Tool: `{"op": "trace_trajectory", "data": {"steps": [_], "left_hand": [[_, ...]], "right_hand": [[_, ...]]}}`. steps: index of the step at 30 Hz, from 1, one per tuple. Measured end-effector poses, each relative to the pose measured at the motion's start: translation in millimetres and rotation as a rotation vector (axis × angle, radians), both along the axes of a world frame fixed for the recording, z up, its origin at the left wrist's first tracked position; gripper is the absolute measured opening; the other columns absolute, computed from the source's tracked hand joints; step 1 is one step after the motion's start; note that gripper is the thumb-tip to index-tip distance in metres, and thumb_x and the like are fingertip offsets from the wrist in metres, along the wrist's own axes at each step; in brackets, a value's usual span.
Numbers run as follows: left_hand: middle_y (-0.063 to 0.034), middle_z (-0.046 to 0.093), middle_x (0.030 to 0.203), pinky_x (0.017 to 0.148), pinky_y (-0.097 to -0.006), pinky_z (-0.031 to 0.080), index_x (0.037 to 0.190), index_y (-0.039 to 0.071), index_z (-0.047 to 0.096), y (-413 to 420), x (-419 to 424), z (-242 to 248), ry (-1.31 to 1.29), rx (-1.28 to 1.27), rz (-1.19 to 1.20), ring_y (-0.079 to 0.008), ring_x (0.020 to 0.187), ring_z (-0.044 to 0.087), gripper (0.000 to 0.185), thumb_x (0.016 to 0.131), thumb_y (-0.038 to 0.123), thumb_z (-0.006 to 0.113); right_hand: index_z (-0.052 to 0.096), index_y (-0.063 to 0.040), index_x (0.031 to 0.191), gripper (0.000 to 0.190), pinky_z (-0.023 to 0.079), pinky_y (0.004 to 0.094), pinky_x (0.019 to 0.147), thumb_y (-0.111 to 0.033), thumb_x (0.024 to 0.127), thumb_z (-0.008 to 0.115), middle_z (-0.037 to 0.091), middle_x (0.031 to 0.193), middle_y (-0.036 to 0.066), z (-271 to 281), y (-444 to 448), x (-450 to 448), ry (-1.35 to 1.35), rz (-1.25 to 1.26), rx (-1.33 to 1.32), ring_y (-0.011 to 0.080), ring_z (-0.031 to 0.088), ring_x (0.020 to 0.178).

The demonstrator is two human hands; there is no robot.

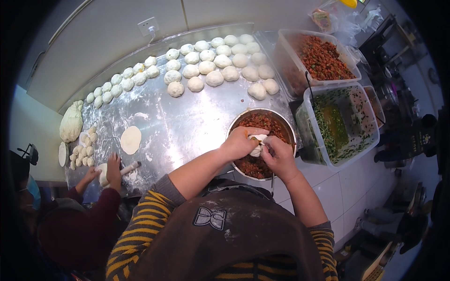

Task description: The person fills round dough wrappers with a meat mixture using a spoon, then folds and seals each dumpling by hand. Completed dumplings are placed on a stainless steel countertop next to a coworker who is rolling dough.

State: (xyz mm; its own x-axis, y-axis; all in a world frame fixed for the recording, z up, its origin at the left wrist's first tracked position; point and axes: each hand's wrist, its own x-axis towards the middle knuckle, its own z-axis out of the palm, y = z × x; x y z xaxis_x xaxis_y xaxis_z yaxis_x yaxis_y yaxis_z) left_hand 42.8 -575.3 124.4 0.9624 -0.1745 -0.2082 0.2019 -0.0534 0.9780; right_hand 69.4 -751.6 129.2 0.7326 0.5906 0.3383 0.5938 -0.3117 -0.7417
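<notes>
Over a round metal bowl [230, 123] of chopped reddish filling [254, 171], both my hands hold one partly gathered dough wrapper [256, 151] with some filling showing at its opening. My left hand [239, 141] cups it from the left, thumb at the opening. On its right side, the fingers of my right hand [280, 156] pinch the dough edge. Beyond the bowl, rows of filled, rounded buns [214, 78] lie on the floured steel table [182, 130]. A flat dough round [131, 140] lies farther left.
A co-worker's hands [113, 170] work dough beside a rolling pin [130, 168] at the left. Small dough pieces [84, 151] and a large dough lump [71, 121] lie there. Right of the bowl stand plastic tubs of red filling [281, 59] and chopped greens [373, 116]. Other people are at far right.
</notes>
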Motion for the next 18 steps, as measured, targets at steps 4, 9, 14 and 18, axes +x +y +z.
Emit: {"op": "trace_trajectory", "data": {"steps": [4,9,14,18], "left_hand": [[-0.0087,0.065,0.112,0.091,-0.0253,0.045,0.123,0.001,0.061,11.7,2.7,10.7,0.047,-0.193,-0.059,-0.0119,0.101,0.058,0.042,0.082,0.003,0.051],[-0.0095,0.063,0.117,0.092,-0.0244,0.045,0.129,0.001,0.057,12.4,-1.6,8.6,0.114,-0.378,0.054,-0.0101,0.102,0.058,0.043,0.085,0.003,0.057],[-0.0064,0.066,0.113,0.091,-0.0241,0.045,0.125,0.003,0.061,8.0,-1.3,8.0,0.013,-0.125,0.037,-0.0099,0.100,0.058,0.040,0.086,0.002,0.058],[-0.0065,0.066,0.113,0.092,-0.0257,0.045,0.123,0.002,0.062,11.5,1.8,15.5,-0.054,0.051,-0.059,-0.0103,0.101,0.058,0.038,0.086,0.003,0.054]], "right_hand": [[0.059,-0.002,0.092,0.014,0.049,0.0314,0.058,-0.002,0.079,0.064,0.062,0.076,0.011,-4.7,2.6,3.5,0.083,-0.082,0.104,0.0217,0.062,0.062],[0.058,-0.002,0.092,0.014,0.046,0.0256,0.055,-0.003,0.079,0.065,0.061,0.069,0.006,-6.1,-3.5,5.4,0.406,-0.128,0.193,0.0109,0.058,0.059],[0.058,-0.002,0.094,0.016,0.047,0.0259,0.056,-0.002,0.079,0.064,0.061,0.070,0.007,10.5,0.3,1.5,0.052,-0.030,0.026,0.0120,0.057,0.058],[0.059,-0.001,0.097,0.019,0.048,0.0270,0.056,-0.001,0.079,0.064,0.060,0.071,0.008,23.1,7.1,-1.6,0.116,-0.050,0.068,0.0126,0.058,0.058]]}}
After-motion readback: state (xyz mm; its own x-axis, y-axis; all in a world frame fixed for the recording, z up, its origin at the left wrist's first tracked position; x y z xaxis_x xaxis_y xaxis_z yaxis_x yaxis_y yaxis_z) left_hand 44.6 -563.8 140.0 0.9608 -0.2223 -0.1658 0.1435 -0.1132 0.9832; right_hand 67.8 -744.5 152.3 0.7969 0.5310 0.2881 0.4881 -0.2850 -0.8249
